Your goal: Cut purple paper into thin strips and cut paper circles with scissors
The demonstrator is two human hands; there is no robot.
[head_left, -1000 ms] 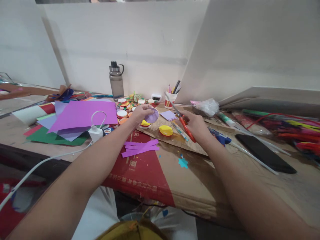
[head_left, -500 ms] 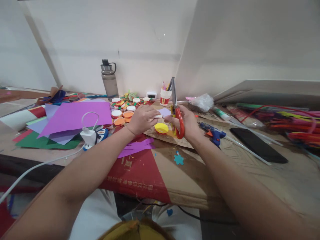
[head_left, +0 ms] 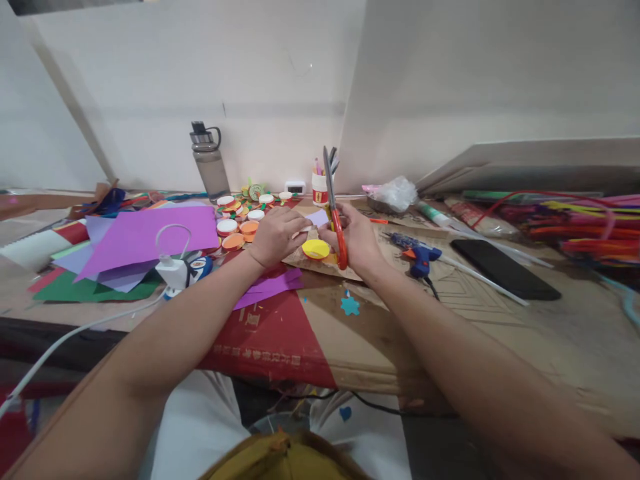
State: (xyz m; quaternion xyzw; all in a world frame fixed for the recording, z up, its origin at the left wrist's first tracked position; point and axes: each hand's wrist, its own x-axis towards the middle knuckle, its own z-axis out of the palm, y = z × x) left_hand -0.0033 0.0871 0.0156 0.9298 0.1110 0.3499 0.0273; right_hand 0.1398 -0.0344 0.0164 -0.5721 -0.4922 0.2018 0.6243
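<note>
In my right hand is a pair of scissors with red handles, its blades pointing up and away from me. The fingertips of that hand come close to my left hand, which pinches a small white strip. A yellow round piece lies just below the fingertips, on brown paper. Behind the fingers shows a pale lilac paper. Purple paper strips lie under my left forearm, and a teal flower cutout rests nearer to me on the cardboard.
Left of my hands are white and orange round lids, coloured paper sheets and a white charger. A water bottle and a pen cup stand behind. At right lie a blue glue gun and a black phone.
The whole view has shifted slightly, so things appear further left. Both hands stay close together, and the scissors remain in my right hand with blades upward.
</note>
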